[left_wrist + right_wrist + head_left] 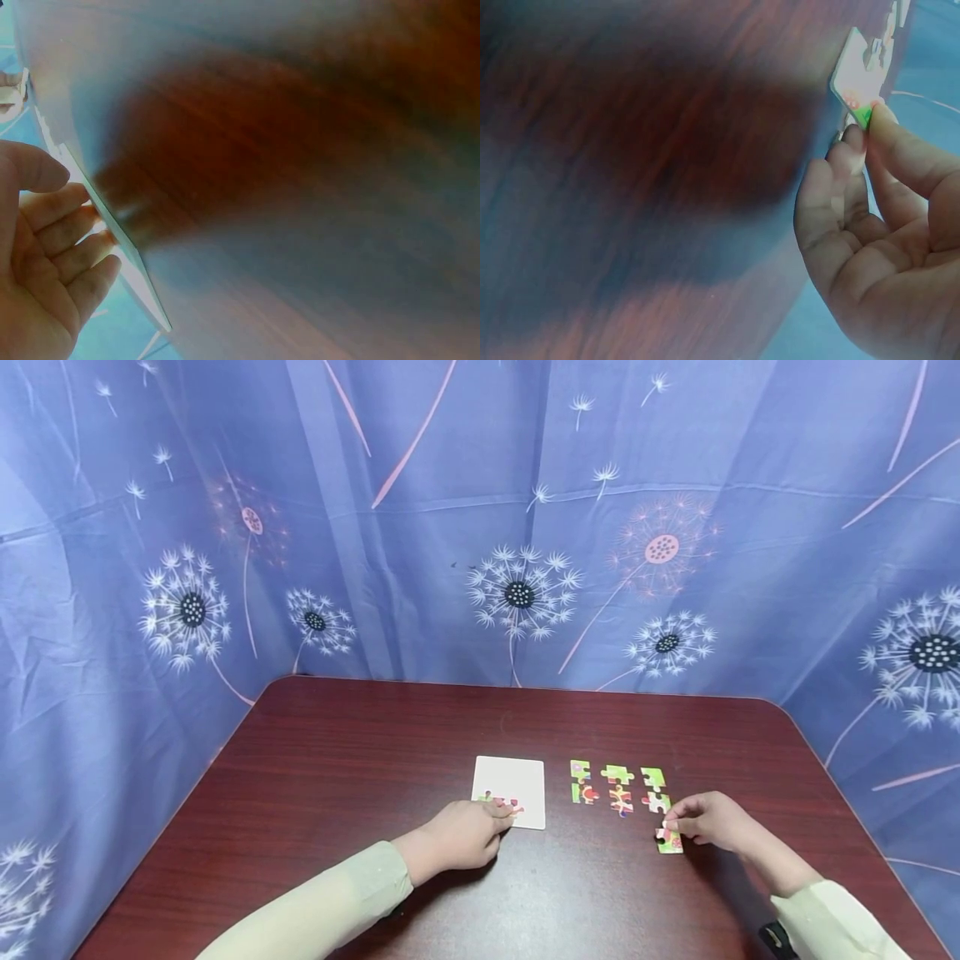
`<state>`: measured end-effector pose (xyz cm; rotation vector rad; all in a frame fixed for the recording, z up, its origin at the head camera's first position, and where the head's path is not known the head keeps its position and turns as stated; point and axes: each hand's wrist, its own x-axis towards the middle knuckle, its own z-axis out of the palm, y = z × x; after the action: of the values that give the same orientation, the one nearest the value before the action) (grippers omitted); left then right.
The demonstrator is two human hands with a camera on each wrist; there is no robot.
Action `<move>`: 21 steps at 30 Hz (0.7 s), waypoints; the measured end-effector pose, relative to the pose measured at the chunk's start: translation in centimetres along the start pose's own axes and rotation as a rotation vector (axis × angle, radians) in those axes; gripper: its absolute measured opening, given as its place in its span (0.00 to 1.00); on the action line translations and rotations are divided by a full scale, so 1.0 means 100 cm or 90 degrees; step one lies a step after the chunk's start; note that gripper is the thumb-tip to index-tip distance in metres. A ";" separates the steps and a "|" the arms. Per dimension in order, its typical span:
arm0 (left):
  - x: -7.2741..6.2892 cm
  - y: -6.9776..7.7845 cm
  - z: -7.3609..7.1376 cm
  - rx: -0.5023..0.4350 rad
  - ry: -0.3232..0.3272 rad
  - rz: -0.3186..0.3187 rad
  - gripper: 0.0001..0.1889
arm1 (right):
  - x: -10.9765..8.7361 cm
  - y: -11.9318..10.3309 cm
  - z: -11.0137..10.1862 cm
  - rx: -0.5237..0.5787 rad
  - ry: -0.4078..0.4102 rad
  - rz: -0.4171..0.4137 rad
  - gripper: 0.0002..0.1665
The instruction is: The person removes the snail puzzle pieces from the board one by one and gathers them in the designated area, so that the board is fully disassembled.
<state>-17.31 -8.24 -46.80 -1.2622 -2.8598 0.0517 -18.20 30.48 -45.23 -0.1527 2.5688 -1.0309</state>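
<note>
In the head view a white square board (510, 777) lies on the table, with a small colourful strip of puzzle (498, 799) on it, partly covered. My left hand (467, 837) rests its fingertips on the board over that strip; in the left wrist view the hand (52, 262) has loosely extended fingers at the board's edge (120, 236). With thumb and finger, my right hand (712, 821) pinches a green-edged corner puzzle piece (671, 842). The right wrist view shows this piece (855, 79) tilted, above the right hand's (877, 232) fingertips.
Right of the board, loose puzzle pieces lie in columns: a left column (580, 768), a middle column (618, 774) and a right column (654, 777). The dark red wooden table (360, 752) reaches back to a blue curtain (420, 610) with dandelion prints.
</note>
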 end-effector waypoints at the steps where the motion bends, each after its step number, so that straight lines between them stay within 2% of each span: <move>1: 0.000 0.000 0.000 -0.001 0.000 0.000 0.19 | 0.000 0.000 0.001 -0.004 0.004 0.006 0.09; 11: 0.000 0.001 0.001 -0.001 0.008 0.003 0.19 | 0.002 0.001 0.004 -0.028 0.044 -0.002 0.08; 21: 0.000 0.001 0.001 -0.001 -0.002 -0.003 0.19 | 0.005 0.002 0.005 -0.033 0.051 -0.001 0.07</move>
<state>-17.23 -8.17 -46.90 -1.2568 -2.8653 0.0508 -18.48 30.24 -45.84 -0.1297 2.6690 -0.9900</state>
